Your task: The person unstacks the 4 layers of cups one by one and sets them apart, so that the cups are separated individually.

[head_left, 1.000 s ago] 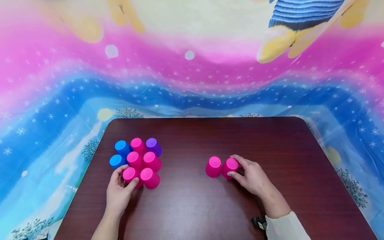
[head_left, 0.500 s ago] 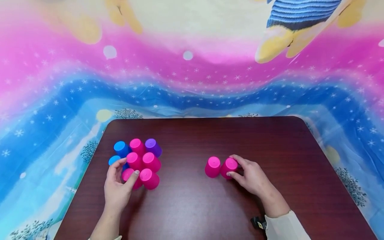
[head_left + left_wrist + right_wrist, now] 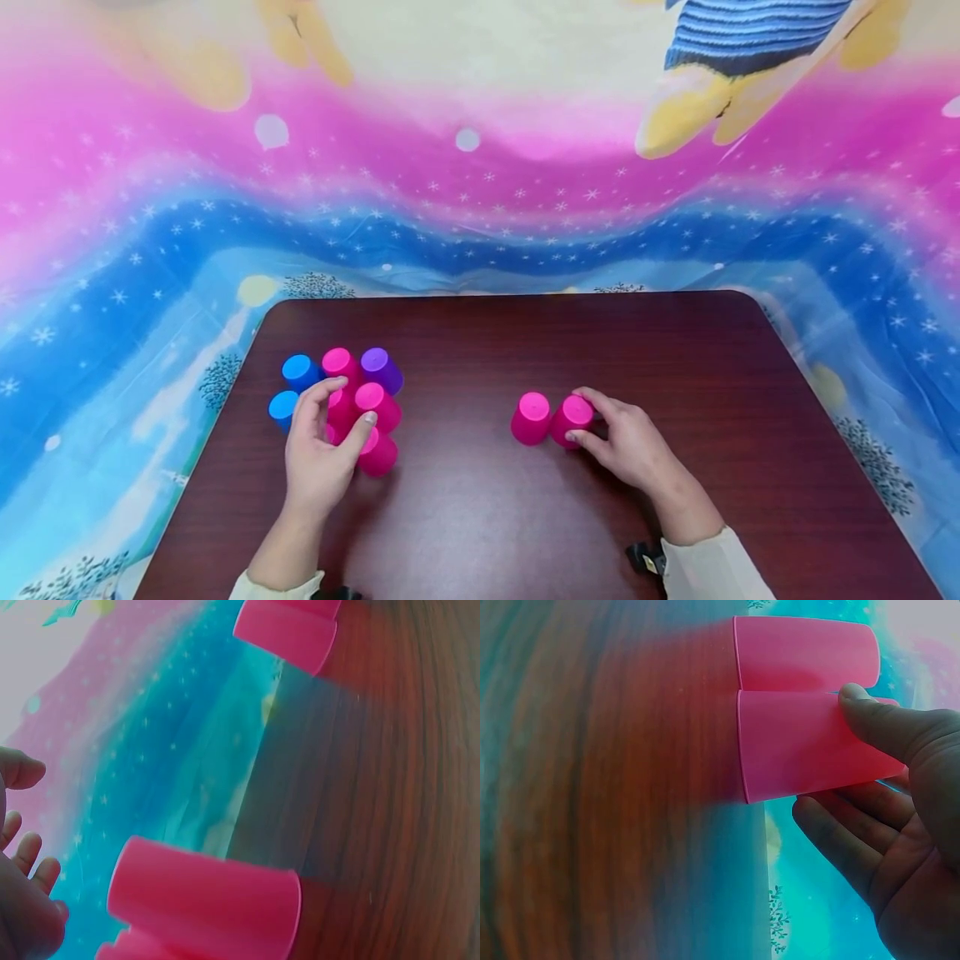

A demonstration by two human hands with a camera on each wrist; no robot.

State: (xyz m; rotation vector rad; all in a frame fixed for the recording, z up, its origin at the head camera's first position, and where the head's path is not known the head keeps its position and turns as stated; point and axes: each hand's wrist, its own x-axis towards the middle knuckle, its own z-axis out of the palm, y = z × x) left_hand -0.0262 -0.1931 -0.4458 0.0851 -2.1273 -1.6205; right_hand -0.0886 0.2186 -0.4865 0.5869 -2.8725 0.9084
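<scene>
Fingers and thumb apart, my left hand [image 3: 318, 467] hovers over the near part of a cluster of upside-down cups and grips none. It partly hides a front pink cup [image 3: 378, 456] and others behind it. In the left wrist view, a pink cup [image 3: 206, 900] stands apart from the fingers. Around it stand more pink cups [image 3: 378, 407], a purple cup [image 3: 382, 372] and two blue cups [image 3: 302, 373]. Over on the right, my right hand [image 3: 637, 450] pinches an inverted pink cup [image 3: 795, 746] between thumb and fingers. Against its left side stands another pink cup [image 3: 530, 421].
A dark brown wooden table [image 3: 465, 500] carries everything. Behind and around it hangs a printed cloth [image 3: 480, 192] in pink and blue. Both wrists wear dark straps [image 3: 647, 558]. Bare tabletop lies between the two cup groups.
My left hand has left the front-left pink cup, rising and moving right across the cluster with its fingers spread. The right hand keeps its hold on the pink cup.
</scene>
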